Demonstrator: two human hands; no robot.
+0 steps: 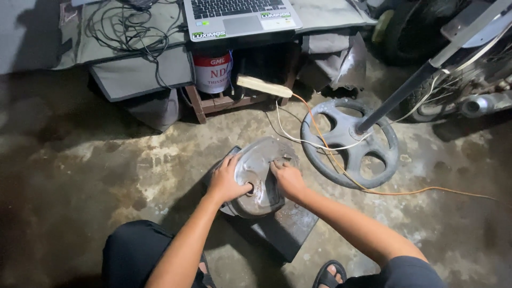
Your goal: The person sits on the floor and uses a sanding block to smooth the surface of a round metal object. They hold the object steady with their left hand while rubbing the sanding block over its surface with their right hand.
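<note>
A round, dented grey metal cover [257, 172] lies on a dark flat block [288, 228] on the concrete floor in front of me. My left hand [226, 180] rests on its left side, thumb near a small hole at the centre. My right hand [286, 177] presses fingers on the upper right part of the cover. Both forearms reach out from my knees at the bottom of the view.
A round grey fan base [349, 143] with a slanted pole stands to the right, with white and orange wires [405, 192] running over it. A laptop [240, 17], cables, a red-and-white can [212, 70] and a wooden rack sit at the back. A motorcycle part [474, 96] is far right.
</note>
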